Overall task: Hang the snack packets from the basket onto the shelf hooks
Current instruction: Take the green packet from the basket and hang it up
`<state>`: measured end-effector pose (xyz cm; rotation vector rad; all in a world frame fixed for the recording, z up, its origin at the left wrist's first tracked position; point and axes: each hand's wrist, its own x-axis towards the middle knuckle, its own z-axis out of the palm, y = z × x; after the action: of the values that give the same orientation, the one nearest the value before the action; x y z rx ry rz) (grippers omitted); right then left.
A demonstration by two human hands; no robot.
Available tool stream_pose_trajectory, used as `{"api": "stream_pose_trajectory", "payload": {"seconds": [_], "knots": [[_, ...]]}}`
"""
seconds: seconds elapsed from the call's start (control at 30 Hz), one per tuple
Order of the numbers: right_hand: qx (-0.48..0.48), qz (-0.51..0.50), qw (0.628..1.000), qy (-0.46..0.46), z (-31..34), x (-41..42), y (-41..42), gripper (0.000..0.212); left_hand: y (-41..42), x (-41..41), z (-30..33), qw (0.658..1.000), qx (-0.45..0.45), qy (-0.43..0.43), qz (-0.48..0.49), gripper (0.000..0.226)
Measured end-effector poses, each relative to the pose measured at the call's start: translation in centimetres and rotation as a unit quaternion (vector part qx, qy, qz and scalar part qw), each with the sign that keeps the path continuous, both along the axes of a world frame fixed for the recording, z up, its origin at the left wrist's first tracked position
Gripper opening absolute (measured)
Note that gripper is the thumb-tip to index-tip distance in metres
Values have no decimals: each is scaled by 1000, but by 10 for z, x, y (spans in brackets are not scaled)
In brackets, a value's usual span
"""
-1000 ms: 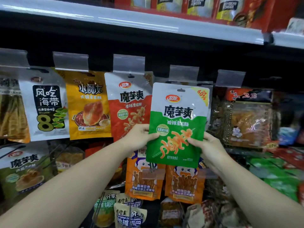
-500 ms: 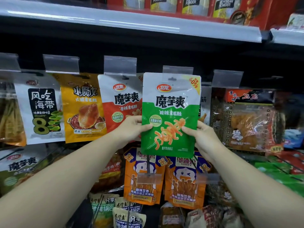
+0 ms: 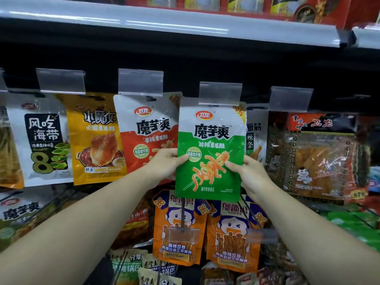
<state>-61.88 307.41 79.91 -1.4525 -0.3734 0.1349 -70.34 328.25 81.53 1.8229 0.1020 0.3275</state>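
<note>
Green snack packet [image 3: 209,157] is held up at the hook row, its top tucked behind a clear tag holder [image 3: 220,93]; left hand [image 3: 164,163] and right hand [image 3: 246,171] pinch its side edges

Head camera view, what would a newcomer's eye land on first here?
First, the glossy green and white snack packet held up in the middle, its top edge tucked behind a clear plastic label holder. The left hand and right hand pinch its two sides. Left of it hangs a similar red and white snack packet.
</note>
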Motion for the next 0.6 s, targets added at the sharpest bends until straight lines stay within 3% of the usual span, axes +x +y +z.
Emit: {"api": "stream_pose_trajectory", "payload": {"seconds": [0.3, 0.6], "knots": [[-24, -23, 999, 2, 8, 29, 25, 16, 5, 37, 0, 997, -9, -12, 71, 10], [-56, -63, 996, -5, 5, 40, 35, 39, 6, 56, -12, 988, 53, -34, 141, 30]]}}
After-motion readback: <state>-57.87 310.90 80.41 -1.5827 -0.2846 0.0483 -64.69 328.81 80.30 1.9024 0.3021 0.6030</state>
